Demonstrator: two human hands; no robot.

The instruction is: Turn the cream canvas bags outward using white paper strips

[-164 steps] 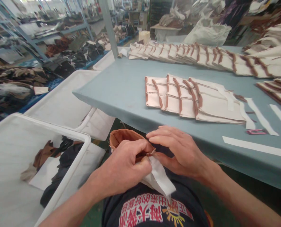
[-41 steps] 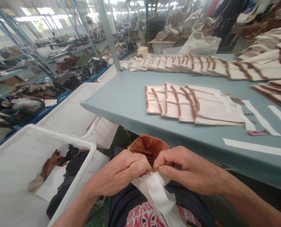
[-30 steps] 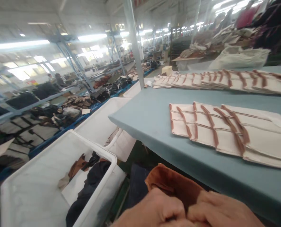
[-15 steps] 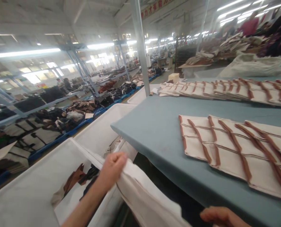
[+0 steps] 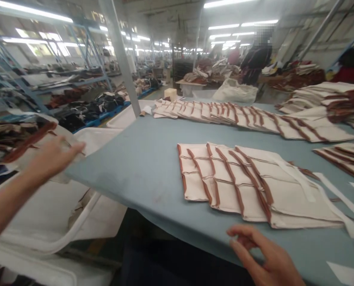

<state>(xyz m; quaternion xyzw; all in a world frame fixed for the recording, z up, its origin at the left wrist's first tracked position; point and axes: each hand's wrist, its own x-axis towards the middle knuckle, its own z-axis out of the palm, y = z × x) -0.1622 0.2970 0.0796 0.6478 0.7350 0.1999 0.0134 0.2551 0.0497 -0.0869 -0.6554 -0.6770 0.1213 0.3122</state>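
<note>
My left hand (image 5: pixel 50 157), smeared by motion, reaches out at the left above a white bin. It grips a cream fabric panel (image 5: pixel 68 137) with brown trim along one edge; part of the panel is hidden behind the hand. My right hand (image 5: pixel 263 254) is over the near edge of the blue-grey table (image 5: pixel 141 167), fingers loosely curled, thumb apart, nothing between them. Just beyond it lies an overlapping row of cream panels (image 5: pixel 227 178) with brown edging.
A longer row of similar panels (image 5: pixel 224 113) runs along the far side. More panels (image 5: pixel 323 99) are heaped at the right, near white strips (image 5: pixel 341 198). White bins (image 5: pixel 42 214) stand left of the table, beside a metal post (image 5: pixel 120 55). A person (image 5: pixel 256 59) stands in the background.
My left hand has swung left with the panel, away from the table's near edge. My right hand shows more fully above the edge. The view has turned right.
</note>
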